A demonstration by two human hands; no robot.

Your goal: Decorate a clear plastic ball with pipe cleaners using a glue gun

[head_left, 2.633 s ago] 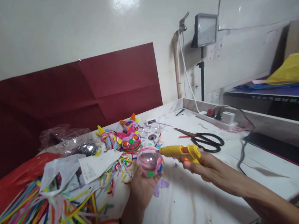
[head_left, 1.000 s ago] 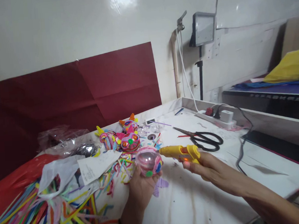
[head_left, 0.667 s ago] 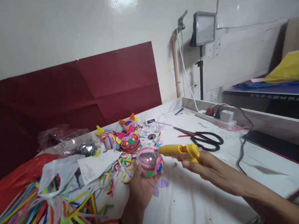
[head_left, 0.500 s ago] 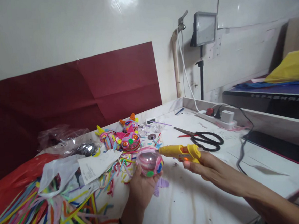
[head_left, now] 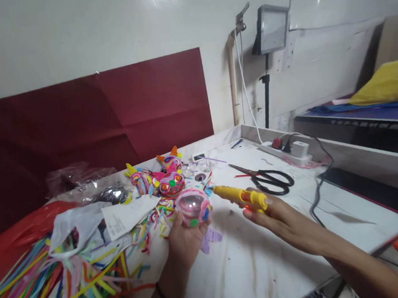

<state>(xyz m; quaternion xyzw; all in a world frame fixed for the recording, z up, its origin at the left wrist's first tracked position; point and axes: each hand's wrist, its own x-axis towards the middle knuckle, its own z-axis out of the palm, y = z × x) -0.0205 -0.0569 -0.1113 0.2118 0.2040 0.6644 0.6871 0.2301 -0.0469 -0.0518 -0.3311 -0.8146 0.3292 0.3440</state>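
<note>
A clear round ball point(head_left: 191, 207), partly wrapped in pink strips with blue and green spots, rests in my left hand point(head_left: 185, 240), whose fingers curl round its lower side. In my right hand point(head_left: 270, 216) is a yellow glue gun point(head_left: 241, 196) with a small orange-red light. Its nozzle points left, a little to the right of the ball's top and apart from it. Behind the ball sit decorated colourful balls point(head_left: 172, 183) with ear-like tips. Purple fuzzy pieces point(head_left: 211, 240) lie on the table just beyond my left hand.
Black-handled scissors point(head_left: 272, 180) lie behind the glue gun. Coloured fuzzy sticks point(head_left: 68, 285), a white bag point(head_left: 77, 228) and a white paper point(head_left: 130, 216) cover the left side. A power strip point(head_left: 286, 154) with cables runs along the right back edge of the table point(head_left: 248, 272).
My left hand and the ball have shifted slightly left and down in view. The glue gun's nozzle has drawn away from the ball's top edge, leaving a gap. The camera view has moved slightly.
</note>
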